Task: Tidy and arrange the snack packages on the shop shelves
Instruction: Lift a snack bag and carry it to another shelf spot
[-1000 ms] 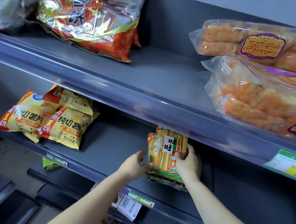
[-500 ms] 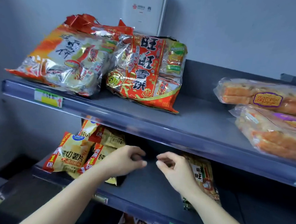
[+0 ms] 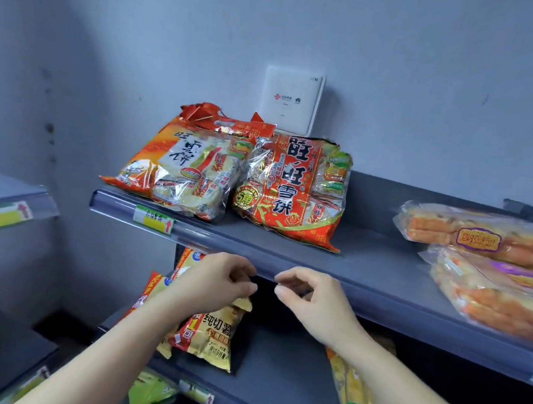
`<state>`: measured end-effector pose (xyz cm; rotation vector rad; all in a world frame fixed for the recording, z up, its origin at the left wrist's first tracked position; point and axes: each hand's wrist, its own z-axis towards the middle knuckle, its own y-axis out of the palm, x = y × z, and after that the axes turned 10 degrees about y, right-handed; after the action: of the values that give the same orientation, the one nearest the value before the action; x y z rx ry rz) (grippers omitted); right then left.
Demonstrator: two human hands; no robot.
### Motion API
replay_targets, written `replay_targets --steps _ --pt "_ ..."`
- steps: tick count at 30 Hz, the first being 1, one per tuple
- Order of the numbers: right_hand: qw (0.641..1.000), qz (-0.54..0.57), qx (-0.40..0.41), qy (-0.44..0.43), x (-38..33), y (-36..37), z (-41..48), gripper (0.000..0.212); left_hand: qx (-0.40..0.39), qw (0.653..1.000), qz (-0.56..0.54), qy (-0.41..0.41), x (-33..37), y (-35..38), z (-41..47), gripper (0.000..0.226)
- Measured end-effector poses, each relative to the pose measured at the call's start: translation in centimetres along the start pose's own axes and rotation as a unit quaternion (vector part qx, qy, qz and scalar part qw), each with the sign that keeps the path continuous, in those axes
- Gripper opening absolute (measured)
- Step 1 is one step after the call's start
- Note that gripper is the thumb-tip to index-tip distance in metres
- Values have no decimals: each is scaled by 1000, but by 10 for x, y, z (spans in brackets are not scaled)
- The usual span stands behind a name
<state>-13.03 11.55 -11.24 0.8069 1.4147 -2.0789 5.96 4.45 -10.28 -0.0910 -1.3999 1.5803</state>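
Note:
My left hand (image 3: 215,281) and my right hand (image 3: 310,301) hover side by side in front of the top shelf's edge (image 3: 286,265), fingers loosely curled, holding nothing. On the top shelf lie two large red-and-orange rice cracker bags (image 3: 179,171) (image 3: 294,191) at the left, and clear bags of orange cakes (image 3: 475,233) (image 3: 496,294) at the right. On the lower shelf (image 3: 279,374), yellow potato chip bags (image 3: 213,333) sit behind my left arm. A yellow cracker pack (image 3: 356,391) is partly hidden under my right forearm.
A white wall box (image 3: 291,100) hangs behind the rice cracker bags. Price tags (image 3: 153,220) are clipped to the shelf edges. Another shelf unit (image 3: 9,205) stands at the far left. Green packages (image 3: 150,391) show on a shelf below.
Both hands let go of the yellow cracker pack on the lower shelf and rose to the top shelf's edge. My view lifted, bringing the top shelf and wall into sight.

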Motion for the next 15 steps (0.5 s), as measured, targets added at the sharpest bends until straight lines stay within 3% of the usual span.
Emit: replay_targets --steps 4,9,15 --pt "999 -27 29 -30 -17 -18 17 11 35 993 112 22 19 -21 6 30" --pt "993 -84 71 -35 -26 -41 45 14 55 959 276 43 32 -46 24 33" --pt "975 -182 131 -9 -32 -71 83 18 53 911 405 62 25 -67 70 15"
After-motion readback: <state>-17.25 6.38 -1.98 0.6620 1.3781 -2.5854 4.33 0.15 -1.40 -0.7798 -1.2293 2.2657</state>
